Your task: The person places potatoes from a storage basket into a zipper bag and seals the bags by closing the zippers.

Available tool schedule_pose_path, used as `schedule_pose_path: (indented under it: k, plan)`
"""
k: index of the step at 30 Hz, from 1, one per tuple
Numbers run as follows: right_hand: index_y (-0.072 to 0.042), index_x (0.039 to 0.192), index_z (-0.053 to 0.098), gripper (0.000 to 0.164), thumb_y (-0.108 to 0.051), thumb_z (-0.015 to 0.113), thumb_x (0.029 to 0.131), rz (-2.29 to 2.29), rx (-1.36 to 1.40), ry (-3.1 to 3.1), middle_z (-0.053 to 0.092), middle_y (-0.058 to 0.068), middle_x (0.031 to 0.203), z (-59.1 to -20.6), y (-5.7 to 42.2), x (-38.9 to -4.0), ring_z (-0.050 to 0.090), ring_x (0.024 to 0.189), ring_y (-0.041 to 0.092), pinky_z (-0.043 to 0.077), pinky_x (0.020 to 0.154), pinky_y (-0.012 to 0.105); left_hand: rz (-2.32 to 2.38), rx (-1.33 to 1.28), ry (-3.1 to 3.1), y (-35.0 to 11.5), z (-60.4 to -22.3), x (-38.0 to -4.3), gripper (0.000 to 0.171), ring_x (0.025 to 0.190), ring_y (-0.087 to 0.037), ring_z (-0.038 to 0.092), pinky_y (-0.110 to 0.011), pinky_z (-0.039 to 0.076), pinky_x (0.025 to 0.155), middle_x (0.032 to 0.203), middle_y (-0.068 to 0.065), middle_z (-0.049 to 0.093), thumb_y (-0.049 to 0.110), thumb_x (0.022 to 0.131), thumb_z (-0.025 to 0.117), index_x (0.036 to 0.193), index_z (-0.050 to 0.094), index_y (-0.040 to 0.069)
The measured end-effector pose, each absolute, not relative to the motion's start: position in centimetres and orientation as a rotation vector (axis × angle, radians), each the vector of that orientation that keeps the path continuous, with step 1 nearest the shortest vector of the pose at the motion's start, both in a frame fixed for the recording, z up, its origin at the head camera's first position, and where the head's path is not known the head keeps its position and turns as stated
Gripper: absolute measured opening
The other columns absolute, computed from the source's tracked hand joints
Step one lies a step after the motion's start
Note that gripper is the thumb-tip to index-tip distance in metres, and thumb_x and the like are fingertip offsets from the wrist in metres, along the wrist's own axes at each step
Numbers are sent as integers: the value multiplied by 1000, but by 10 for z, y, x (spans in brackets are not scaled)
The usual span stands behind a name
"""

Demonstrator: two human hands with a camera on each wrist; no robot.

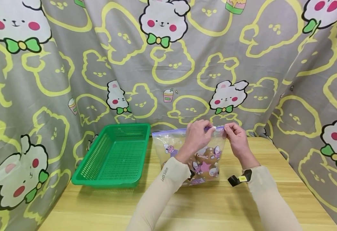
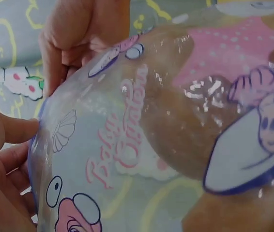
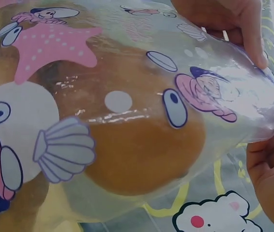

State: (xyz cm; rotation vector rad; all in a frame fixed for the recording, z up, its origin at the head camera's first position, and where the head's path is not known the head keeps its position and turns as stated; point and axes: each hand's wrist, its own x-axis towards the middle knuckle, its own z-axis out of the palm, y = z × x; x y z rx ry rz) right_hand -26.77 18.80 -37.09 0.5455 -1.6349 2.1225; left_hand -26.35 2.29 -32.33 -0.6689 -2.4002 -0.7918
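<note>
A clear zip bag printed with pink starfish, shells and cartoon oysters stands upright on the table. Inside it are several rounded brown items; their kind cannot be told through the print. My left hand pinches the purple zip strip along the top, thumb and fingertips at the small white slider toward the right end. At the top right corner my right hand pinches the bag's edge between thumb and fingers. Both wrist views show the bag's bulging side, with the hands at its top edge.
To the left of the bag stands a green plastic basket with slotted walls. Under both is a light wood-grain table. A grey curtain with cartoon rabbits hangs close behind and at both sides. A black strap sticks out from the right wrist.
</note>
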Motion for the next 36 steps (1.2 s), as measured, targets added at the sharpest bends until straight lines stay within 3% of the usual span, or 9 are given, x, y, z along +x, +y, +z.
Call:
schedule_pose_path:
  k: [23, 36]
  plan:
    - [-12, 86, 67, 19, -5, 53, 96, 2103, 548, -1711, 62, 0, 77, -371, 191, -267, 54, 67, 6, 47, 60, 17, -695, -711, -2408, 26, -325, -262, 16, 80, -8, 55, -29, 35, 77, 87, 10, 62, 32, 94, 58, 91, 70, 22]
    - [0, 85, 64, 14, -3, 54, 95, 2020, 520, -1737, 59, -2, 74, -369, 194, -264, 52, 65, 7, 47, 62, 17, -691, -691, -2382, 17, -327, -261, 15, 82, -7, 55, -30, 36, 78, 87, 10, 63, 33, 93, 61, 88, 70, 22]
